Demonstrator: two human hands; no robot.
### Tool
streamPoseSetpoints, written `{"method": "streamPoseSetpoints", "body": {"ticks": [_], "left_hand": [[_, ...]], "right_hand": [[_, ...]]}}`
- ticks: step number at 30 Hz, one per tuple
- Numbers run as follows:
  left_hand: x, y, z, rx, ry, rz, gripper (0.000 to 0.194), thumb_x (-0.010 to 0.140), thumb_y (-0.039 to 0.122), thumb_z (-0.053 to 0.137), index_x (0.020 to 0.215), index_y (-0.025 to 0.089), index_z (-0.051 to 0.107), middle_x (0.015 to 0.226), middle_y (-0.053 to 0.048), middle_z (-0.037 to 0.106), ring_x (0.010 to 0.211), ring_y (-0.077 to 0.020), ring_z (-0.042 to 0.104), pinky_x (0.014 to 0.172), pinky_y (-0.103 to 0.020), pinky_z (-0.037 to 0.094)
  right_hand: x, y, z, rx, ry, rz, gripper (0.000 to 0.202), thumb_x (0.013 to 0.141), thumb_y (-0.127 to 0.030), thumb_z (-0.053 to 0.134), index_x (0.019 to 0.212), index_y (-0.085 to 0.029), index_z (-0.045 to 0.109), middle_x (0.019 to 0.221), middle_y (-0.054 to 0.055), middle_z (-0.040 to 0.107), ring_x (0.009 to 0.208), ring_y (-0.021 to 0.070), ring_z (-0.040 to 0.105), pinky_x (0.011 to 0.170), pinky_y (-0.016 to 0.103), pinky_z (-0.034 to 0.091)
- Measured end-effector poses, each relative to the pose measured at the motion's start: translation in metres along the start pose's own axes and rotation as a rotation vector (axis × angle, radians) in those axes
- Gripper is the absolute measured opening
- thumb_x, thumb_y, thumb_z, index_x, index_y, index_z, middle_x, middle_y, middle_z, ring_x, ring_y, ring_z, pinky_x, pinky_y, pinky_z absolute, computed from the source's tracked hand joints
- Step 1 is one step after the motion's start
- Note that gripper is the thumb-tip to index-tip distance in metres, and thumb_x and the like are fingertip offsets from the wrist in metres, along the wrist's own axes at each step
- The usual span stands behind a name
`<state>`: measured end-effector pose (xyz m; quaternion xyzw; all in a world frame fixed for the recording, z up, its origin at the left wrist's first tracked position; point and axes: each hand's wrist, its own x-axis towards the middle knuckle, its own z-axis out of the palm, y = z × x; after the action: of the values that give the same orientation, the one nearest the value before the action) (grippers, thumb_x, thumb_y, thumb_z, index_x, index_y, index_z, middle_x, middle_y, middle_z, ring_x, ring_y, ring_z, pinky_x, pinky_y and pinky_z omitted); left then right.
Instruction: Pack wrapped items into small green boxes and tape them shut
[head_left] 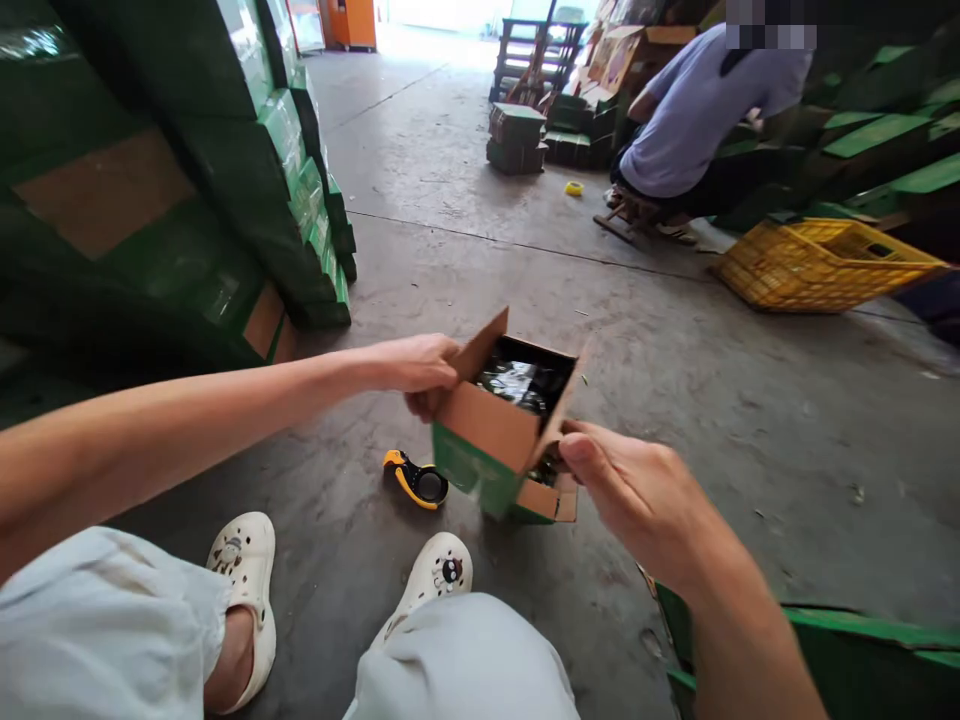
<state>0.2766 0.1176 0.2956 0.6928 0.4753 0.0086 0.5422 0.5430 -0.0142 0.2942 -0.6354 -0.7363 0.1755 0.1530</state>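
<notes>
Between my hands is a green cardboard box (480, 450) with its brown flaps up, tilted above the floor. Shiny black plastic-wrapped contents (521, 380) show inside it. My left hand (431, 370) grips its left flap, fingers closed round the edge. On the right side my right hand (615, 470) pinches the opposite flap between thumb and fingers. Partly hidden beneath it, a second open green box (551, 500) sits on the floor. A yellow and black tape dispenser (416, 480) lies on the floor to the left, near my shoe.
Stacked green boxes (292, 200) rise at the left. A yellow plastic crate (817, 265) stands at the right, near a seated person (697, 110). A yellow tape roll (574, 188) lies farther off on the concrete floor (450, 260). Another green box (862, 650) is at lower right.
</notes>
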Motion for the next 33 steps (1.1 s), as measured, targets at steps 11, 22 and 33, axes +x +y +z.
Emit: {"method": "streamPoseSetpoints", "body": {"ticks": [11, 22, 33], "left_hand": [[-0.079, -0.209, -0.054, 0.852, 0.173, -0.311, 0.028, 0.087, 0.015, 0.055, 0.106, 0.023, 0.073, 0.100, -0.012, 0.079, 0.095, -0.0308, 0.076, 0.077, -0.032, 0.054], [-0.066, -0.267, -0.031, 0.904, -0.033, -0.063, 0.030, 0.092, 0.016, 0.051, 0.111, 0.027, 0.072, 0.089, -0.008, 0.079, 0.087, -0.0279, 0.077, 0.070, -0.029, 0.051], [-0.047, -0.374, 0.001, 0.302, 0.232, -0.004, 0.052, 0.099, 0.026, 0.049, 0.150, 0.033, 0.055, 0.134, -0.005, 0.073, 0.118, -0.0233, 0.071, 0.103, -0.032, 0.050]], "right_hand": [[0.031, -0.012, 0.337, -0.253, -0.546, 0.139, 0.038, 0.090, -0.042, 0.079, 0.117, -0.017, 0.070, 0.121, 0.018, 0.075, 0.117, 0.0329, 0.068, 0.081, 0.033, 0.052], [0.001, 0.080, 0.368, -0.437, -0.185, 0.182, 0.025, 0.107, -0.026, 0.046, 0.102, -0.017, 0.068, 0.088, 0.010, 0.070, 0.084, 0.0193, 0.067, 0.063, 0.025, 0.037], [0.032, -0.005, 0.308, 0.048, -0.142, -0.127, 0.040, 0.112, -0.037, 0.035, 0.108, -0.021, 0.071, 0.103, 0.011, 0.077, 0.096, 0.0222, 0.073, 0.089, 0.031, 0.053]]}}
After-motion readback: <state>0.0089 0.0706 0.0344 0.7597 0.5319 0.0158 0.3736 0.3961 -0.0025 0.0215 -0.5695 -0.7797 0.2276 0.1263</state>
